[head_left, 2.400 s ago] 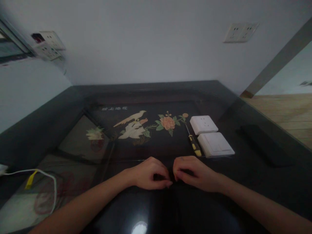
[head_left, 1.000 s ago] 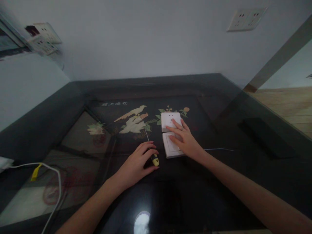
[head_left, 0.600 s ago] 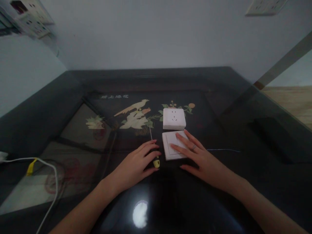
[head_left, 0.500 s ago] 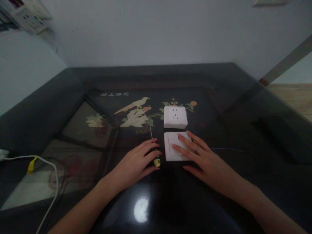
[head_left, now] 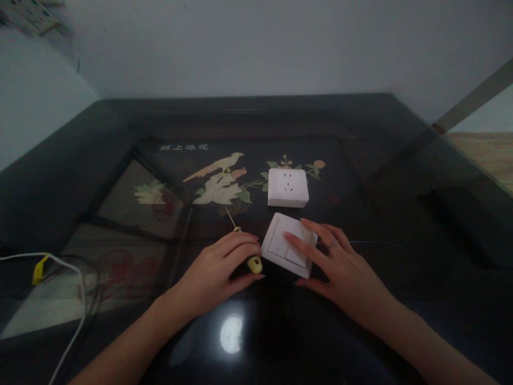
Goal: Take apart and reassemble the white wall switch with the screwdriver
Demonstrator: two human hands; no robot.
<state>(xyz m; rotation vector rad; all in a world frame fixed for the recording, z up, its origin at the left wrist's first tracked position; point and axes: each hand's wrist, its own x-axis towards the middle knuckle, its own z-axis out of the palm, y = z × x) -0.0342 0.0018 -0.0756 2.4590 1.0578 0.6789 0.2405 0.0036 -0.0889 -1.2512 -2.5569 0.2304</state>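
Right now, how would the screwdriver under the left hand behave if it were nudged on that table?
The screwdriver looks rigid, with a thin shaft and a rounded yellow handle, so it would probably roll. The table is glossy, so it may also slide easily. The left hand resting over it likely keeps it in place.

Switch plate (head_left: 289, 245) now turned askew under right hand (head_left: 340, 267); screwdriver (head_left: 245, 250) angled more leftward.

White switch plate (head_left: 289, 245), skewed; yellow-handled screwdriver (head_left: 245, 248) beside.
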